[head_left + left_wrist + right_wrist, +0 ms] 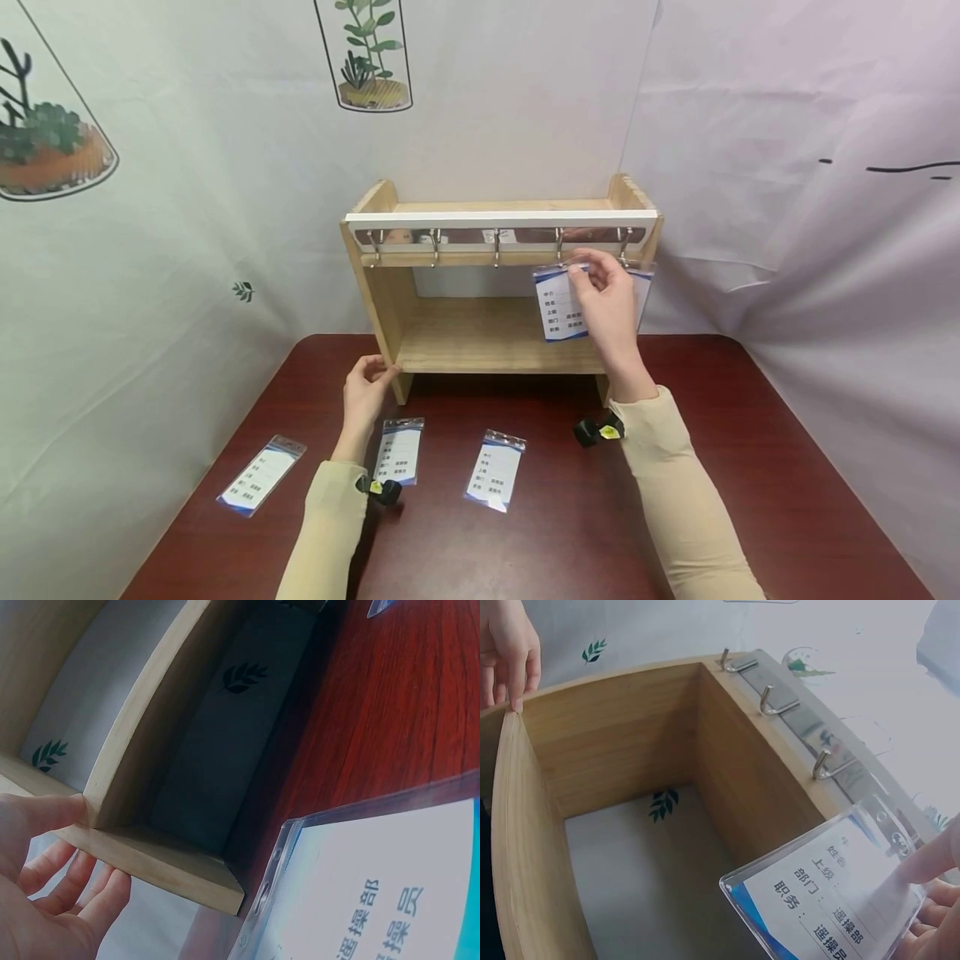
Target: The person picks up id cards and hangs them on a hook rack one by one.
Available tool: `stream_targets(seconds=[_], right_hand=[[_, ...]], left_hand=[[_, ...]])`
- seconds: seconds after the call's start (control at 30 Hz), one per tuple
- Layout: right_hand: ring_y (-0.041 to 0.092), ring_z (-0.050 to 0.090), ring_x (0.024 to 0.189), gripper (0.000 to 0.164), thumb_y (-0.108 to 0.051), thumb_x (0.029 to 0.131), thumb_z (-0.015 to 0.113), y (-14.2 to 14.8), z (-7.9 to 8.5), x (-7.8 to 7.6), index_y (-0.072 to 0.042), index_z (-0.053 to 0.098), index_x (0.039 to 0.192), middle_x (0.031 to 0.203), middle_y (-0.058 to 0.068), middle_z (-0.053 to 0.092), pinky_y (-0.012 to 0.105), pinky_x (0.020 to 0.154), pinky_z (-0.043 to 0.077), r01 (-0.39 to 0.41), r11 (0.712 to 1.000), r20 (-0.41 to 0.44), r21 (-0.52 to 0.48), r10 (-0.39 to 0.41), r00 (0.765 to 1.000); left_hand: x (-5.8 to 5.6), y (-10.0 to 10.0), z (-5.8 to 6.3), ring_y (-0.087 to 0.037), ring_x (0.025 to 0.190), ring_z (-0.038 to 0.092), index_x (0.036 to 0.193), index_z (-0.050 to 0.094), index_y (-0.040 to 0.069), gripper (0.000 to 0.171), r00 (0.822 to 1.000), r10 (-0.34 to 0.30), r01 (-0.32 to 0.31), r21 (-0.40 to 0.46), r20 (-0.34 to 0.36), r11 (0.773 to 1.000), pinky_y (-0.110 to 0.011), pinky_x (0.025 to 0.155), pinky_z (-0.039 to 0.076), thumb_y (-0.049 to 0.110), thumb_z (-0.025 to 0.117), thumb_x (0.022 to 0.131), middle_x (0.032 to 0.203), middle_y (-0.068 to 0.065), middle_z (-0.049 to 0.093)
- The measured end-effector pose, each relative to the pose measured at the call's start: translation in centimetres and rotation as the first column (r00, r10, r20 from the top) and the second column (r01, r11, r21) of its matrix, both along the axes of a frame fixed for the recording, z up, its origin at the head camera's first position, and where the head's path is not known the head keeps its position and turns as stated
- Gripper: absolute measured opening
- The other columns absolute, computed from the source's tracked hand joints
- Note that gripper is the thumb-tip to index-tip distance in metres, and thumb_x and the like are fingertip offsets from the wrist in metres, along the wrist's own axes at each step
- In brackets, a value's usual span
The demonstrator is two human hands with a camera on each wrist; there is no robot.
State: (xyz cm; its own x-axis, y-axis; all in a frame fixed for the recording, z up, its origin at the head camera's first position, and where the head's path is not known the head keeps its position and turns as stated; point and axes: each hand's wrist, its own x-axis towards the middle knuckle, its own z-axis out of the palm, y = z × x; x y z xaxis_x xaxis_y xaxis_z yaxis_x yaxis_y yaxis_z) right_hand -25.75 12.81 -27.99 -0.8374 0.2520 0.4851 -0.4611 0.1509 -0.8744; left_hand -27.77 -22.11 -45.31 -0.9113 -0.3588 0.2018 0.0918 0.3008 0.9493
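My right hand [609,304] pinches the top edge of a clear-sleeved name badge [558,308] between thumb and fingers. The badge's top is right at a metal hook [559,242], the second from the right on the rail. Part of another badge [642,287] shows behind this hand, below the rightmost hook [626,242]. In the right wrist view, the held badge [817,900] tilts in front of the rack. At the lower left of the wooden shelf [480,329], my left hand [367,387] grips its side panel [165,862], thumb on the front edge and fingers outside.
Three more badges lie on the dark red table [585,525]: one at the left [261,475], one beside the left wrist [399,454], one near the middle [496,471]. Other hooks [435,246] line the white-framed rail. A printed cloth [810,250] hangs behind.
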Motion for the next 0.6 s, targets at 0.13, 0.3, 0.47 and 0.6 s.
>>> stream_targets(seconds=[0.13, 0.3, 0.47, 0.6], right_hand=[[0.013, 0.061, 0.087, 0.029, -0.007, 0.096, 0.064, 0.05, 0.18, 0.04, -0.003, 0.067, 0.124, 0.116, 0.014, 0.071, 0.023, 0.075, 0.045, 0.03, 0.999, -0.001, 0.032, -0.03, 1.0], [0.012, 0.063, 0.087, 0.025, -0.006, 0.096, 0.065, 0.06, -0.04, -0.02, -0.001, 0.067, 0.121, 0.114, 0.012, 0.072, 0.021, 0.073, 0.046, 0.062, 0.995, -0.041, 0.078, -0.059, 0.997], [0.012, 0.063, 0.084, 0.023, -0.007, 0.096, 0.065, 0.1, -0.09, 0.01, -0.002, 0.068, 0.118, 0.111, 0.011, 0.073, 0.02, 0.069, 0.046, 0.09, 0.99, -0.069, 0.112, -0.082, 0.994], [0.011, 0.063, 0.082, 0.022, -0.012, 0.097, 0.067, 0.24, -0.11, 0.15, -0.001, 0.069, 0.117, 0.109, 0.013, 0.073, 0.021, 0.069, 0.046, 0.079, 0.99, -0.057, 0.117, -0.073, 0.996]], left_hand=[[-0.04, 0.06, -0.05, -0.025, 0.099, 0.066, 0.115, 0.063, 0.003, 0.033, 1.0, 0.002, -0.002, 0.007, -0.001, 1.0, -0.019, 0.071, 0.049, 0.017, 0.077, 0.089, 0.109, -0.015, 0.066], [-0.02, 0.07, -0.1, -0.029, 0.103, 0.066, 0.116, 0.062, 0.003, 0.034, 1.0, 0.006, -0.006, 0.005, 0.006, 1.0, -0.019, 0.072, 0.048, 0.018, 0.077, 0.089, 0.11, -0.016, 0.066], [0.1, 0.16, 0.12, -0.031, 0.105, 0.065, 0.117, 0.061, 0.002, 0.035, 1.0, 0.002, -0.002, 0.002, 0.005, 1.0, -0.019, 0.073, 0.048, 0.018, 0.077, 0.089, 0.111, -0.016, 0.065], [0.25, 0.2, 0.14, -0.03, 0.105, 0.065, 0.117, 0.061, 0.002, 0.035, 1.0, 0.008, -0.008, -0.001, 0.01, 1.0, -0.018, 0.072, 0.047, 0.018, 0.076, 0.09, 0.11, -0.015, 0.065]])
